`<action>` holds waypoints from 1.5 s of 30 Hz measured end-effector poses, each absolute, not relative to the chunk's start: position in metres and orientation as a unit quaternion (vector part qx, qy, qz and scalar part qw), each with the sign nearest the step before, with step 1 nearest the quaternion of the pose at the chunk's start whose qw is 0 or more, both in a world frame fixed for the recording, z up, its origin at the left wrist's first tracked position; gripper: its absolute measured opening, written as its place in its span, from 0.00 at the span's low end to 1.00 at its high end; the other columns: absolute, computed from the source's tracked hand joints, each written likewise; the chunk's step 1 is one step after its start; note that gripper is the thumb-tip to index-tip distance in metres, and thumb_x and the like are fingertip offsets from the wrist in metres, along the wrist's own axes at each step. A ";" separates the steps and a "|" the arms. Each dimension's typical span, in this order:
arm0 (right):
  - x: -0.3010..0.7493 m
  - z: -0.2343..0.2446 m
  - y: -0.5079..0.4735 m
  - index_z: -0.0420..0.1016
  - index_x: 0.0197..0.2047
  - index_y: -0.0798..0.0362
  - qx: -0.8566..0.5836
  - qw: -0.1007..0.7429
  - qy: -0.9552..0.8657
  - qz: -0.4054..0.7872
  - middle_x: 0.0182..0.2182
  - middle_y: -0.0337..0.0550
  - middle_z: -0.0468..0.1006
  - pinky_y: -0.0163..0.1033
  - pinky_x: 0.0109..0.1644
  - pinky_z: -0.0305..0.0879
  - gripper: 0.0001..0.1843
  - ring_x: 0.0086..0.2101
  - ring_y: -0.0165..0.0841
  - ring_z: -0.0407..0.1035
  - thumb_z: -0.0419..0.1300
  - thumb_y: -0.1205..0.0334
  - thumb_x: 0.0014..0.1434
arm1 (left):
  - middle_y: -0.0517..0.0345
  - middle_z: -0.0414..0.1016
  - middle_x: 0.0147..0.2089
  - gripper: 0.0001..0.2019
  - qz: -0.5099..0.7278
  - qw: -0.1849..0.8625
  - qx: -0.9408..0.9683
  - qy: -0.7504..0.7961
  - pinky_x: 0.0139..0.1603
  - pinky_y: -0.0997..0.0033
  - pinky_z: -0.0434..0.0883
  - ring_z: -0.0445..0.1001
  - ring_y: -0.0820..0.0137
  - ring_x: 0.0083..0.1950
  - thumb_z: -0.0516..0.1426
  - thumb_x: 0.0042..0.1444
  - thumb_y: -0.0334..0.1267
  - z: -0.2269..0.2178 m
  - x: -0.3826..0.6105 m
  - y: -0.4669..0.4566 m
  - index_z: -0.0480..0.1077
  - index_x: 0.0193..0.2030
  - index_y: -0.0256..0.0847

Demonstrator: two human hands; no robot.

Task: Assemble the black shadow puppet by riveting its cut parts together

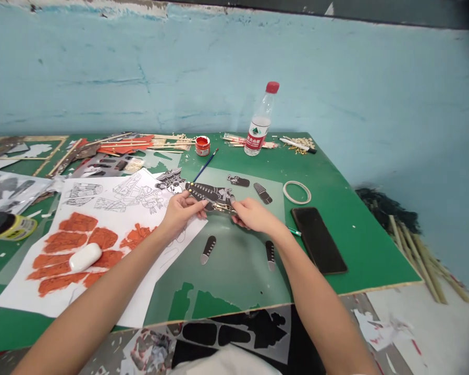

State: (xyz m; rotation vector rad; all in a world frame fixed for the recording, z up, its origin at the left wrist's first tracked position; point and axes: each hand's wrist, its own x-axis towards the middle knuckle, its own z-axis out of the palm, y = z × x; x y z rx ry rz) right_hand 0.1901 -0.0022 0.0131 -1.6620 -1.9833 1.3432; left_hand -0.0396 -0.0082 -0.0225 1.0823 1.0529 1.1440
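Above the green table, a black cut-out figure piece (209, 191) with white line patterns and small yellow dots is held up between my two hands. My left hand (182, 211) pinches its left end, thumb on top. My right hand (253, 214) is closed at its right end; a shiny gold-coloured strip (222, 207) shows along the lower edge by those fingers, its kind unclear. Other dark cut-outs lie on the translucent sheet (238, 260) below: a striped piece (263, 192), a small piece (238, 180) and two shoe-shaped pieces (208, 249) nearer me.
White paper (136, 307) with orange painted shapes and a white case (85, 258) lies left. A red-capped bottle (258, 127), red paint jar (202, 146), brush (206, 164) and thin sticks stand or lie behind. A tape roll (297, 192) and phone (318, 239) are right.
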 end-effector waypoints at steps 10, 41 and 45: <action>0.184 0.010 -0.002 0.66 0.18 0.52 -0.586 0.092 -0.711 0.379 0.16 0.41 0.68 0.38 0.32 0.54 0.27 0.22 0.32 0.61 0.46 0.57 0.67 | 0.54 0.81 0.23 0.18 0.470 0.579 0.485 0.457 0.27 0.69 0.71 0.75 0.70 0.22 0.72 0.49 0.45 -0.018 -0.036 -0.010 0.69 0.28 0.40; 0.172 0.021 -0.011 0.75 0.25 0.55 -0.606 0.051 -0.762 0.222 0.23 0.46 0.76 0.40 0.32 0.45 0.29 0.25 0.33 0.62 0.43 0.59 0.74 | 0.53 0.82 0.25 0.18 0.492 0.591 0.473 0.431 0.25 0.73 0.72 0.77 0.71 0.22 0.72 0.51 0.43 -0.019 -0.037 -0.009 0.68 0.30 0.39; 0.168 0.013 -0.014 0.80 0.27 0.56 -0.623 0.057 -0.772 0.114 0.25 0.51 0.79 0.42 0.32 0.42 0.32 0.27 0.35 0.68 0.42 0.57 0.75 | 0.55 0.82 0.26 0.14 0.517 0.573 0.480 0.416 0.25 0.74 0.72 0.78 0.70 0.26 0.70 0.54 0.44 -0.019 -0.039 -0.010 0.77 0.40 0.36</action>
